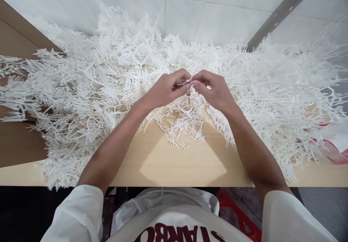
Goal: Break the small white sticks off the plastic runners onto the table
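Note:
My left hand [168, 86] and my right hand [213, 87] meet over the middle of the table. Both are closed, thumbs and fingertips pinched together on a thin white branched plastic piece [187, 81]. Most of that piece is hidden by the fingers. Around and behind the hands spreads a big tangled heap of similar white branched pieces [108, 68]. Just below the hands, short loose white sticks [187, 128] lie scattered on the wood-coloured tabletop [179, 166].
At the left, brown cardboard boxes [21, 140] border the heap. A white tiled wall [185, 13] with a grey metal post [282, 13] rises behind. A red and clear plastic bag [333, 147] lies at the right. Below the table edge shows a red frame [239, 216].

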Demonstrator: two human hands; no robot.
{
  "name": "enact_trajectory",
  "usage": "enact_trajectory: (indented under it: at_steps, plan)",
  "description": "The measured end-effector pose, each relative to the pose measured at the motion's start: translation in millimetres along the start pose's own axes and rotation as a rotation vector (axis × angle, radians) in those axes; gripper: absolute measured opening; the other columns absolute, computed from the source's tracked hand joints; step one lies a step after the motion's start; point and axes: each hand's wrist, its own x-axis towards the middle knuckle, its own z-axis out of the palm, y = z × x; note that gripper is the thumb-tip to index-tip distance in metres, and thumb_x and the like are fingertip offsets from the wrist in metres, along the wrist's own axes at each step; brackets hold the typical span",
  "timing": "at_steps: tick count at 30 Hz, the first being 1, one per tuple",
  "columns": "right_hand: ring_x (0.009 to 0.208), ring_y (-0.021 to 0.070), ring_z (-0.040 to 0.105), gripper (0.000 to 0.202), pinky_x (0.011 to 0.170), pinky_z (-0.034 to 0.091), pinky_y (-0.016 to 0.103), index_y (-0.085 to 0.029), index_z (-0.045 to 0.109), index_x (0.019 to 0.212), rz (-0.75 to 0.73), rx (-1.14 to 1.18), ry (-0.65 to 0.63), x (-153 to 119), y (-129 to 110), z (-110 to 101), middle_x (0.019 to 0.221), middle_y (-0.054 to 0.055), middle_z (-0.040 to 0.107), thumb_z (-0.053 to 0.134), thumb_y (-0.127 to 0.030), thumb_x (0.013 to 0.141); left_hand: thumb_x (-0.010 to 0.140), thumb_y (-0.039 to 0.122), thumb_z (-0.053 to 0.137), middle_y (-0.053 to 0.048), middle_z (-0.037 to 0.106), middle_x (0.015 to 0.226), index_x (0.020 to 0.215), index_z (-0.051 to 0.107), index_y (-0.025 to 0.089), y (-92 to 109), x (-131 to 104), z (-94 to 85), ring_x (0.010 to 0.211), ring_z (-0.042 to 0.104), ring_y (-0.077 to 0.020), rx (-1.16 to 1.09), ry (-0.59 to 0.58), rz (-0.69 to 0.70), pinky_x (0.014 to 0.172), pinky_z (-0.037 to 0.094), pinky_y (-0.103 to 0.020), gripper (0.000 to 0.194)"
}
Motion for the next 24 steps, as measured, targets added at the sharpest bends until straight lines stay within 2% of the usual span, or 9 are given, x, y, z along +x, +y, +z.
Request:
enact_trajectory:
  at_steps: [3, 6, 12, 14, 17, 21, 23, 24]
  plan:
    - [0.057, 0.0066, 0.046, 0.023, 0.058, 0.036, 0.023, -0.020, 0.061, 0.082, -0.014, 0.027, -0.054, 0.4, 0.5, 0.5, 0.067, -0.004, 0.058, 0.053, -0.041, 0.088, 0.093, 0.040, 0.046, 0.001, 0.062, 0.070, 0.090, 0.054, 0.022, 2.0, -1.0, 2.8, 0.059, 0.052, -0.0077, 0.077, 0.027, 0.002, 0.053, 0.039, -0.024, 0.020]
    - [0.055, 0.0062, 0.042, 0.016, 0.056, 0.035, 0.022, -0.020, 0.057, 0.076, -0.031, 0.004, -0.008, -0.7, -2.0, 2.7, 0.063, -0.005, 0.053, 0.054, -0.033, 0.085, 0.092, 0.038, 0.047, 0.002, 0.059, 0.067, 0.088, 0.054, 0.022, 0.5, -1.5, 5.0, 0.056, 0.048, -0.0074, 0.194, 0.104, 0.023, 0.053, 0.037, -0.024, 0.018]
    - [0.051, 0.0055, 0.033, 0.014, 0.051, 0.029, 0.023, -0.020, 0.046, 0.061, 0.000, -0.063, 0.008, -2.2, -6.5, 5.5, 0.053, -0.007, 0.040, 0.054, -0.017, 0.072, 0.091, 0.027, 0.047, 0.000, 0.063, 0.077, 0.091, 0.055, 0.020, 4.5, -1.1, 10.3, 0.068, 0.057, -0.0108, 0.401, 0.038, 0.068, 0.063, 0.039, -0.026, 0.010]
    - [0.051, 0.0055, 0.034, 0.012, 0.052, 0.031, 0.024, -0.019, 0.046, 0.060, -0.019, -0.054, 0.041, -2.8, -7.1, 3.9, 0.052, -0.007, 0.040, 0.054, -0.016, 0.069, 0.092, 0.027, 0.047, -0.001, 0.064, 0.080, 0.092, 0.054, 0.020, 8.5, -0.8, 14.6, 0.071, 0.059, -0.0120, 0.421, 0.059, 0.063, 0.064, 0.039, -0.027, 0.010]
    - [0.049, 0.0058, 0.037, 0.011, 0.051, 0.033, 0.024, -0.019, 0.049, 0.058, -0.065, -0.027, 0.076, -7.7, -14.0, -0.1, 0.051, -0.006, 0.043, 0.052, -0.014, 0.067, 0.092, 0.029, 0.048, 0.000, 0.065, 0.078, 0.092, 0.055, 0.019, 6.5, -0.2, 17.1, 0.065, 0.057, -0.0101, 0.379, 0.083, 0.034, 0.060, 0.038, -0.025, 0.012]
    - [0.044, 0.0051, 0.039, 0.013, 0.046, 0.034, 0.023, -0.020, 0.048, 0.055, -0.271, 0.050, -0.028, -19.4, -37.2, -3.5, 0.048, -0.007, 0.044, 0.051, -0.011, 0.064, 0.097, 0.038, 0.037, 0.000, 0.067, 0.070, 0.096, 0.055, 0.021, -15.8, -0.8, 2.0, 0.052, 0.050, -0.0075, 0.269, 0.214, -0.056, 0.050, 0.035, -0.024, 0.024]
    - [0.047, 0.0057, 0.043, 0.012, 0.050, 0.038, 0.023, -0.021, 0.052, 0.060, -0.343, 0.005, -0.009, -20.7, -43.8, -3.3, 0.052, -0.007, 0.049, 0.054, -0.011, 0.067, 0.097, 0.042, 0.036, 0.000, 0.070, 0.074, 0.101, 0.053, 0.024, -24.7, -1.3, -7.9, 0.051, 0.049, -0.0071, 0.231, 0.292, -0.095, 0.050, 0.036, -0.024, 0.025]
    - [0.053, 0.0072, 0.049, 0.012, 0.055, 0.042, 0.024, -0.022, 0.056, 0.067, -0.318, -0.046, 0.023, -19.3, -43.2, -2.8, 0.059, -0.005, 0.056, 0.054, -0.011, 0.071, 0.096, 0.044, 0.036, 0.000, 0.070, 0.075, 0.102, 0.053, 0.024, -26.0, -1.4, -11.1, 0.051, 0.049, -0.0068, 0.217, 0.290, -0.091, 0.050, 0.037, -0.023, 0.026]
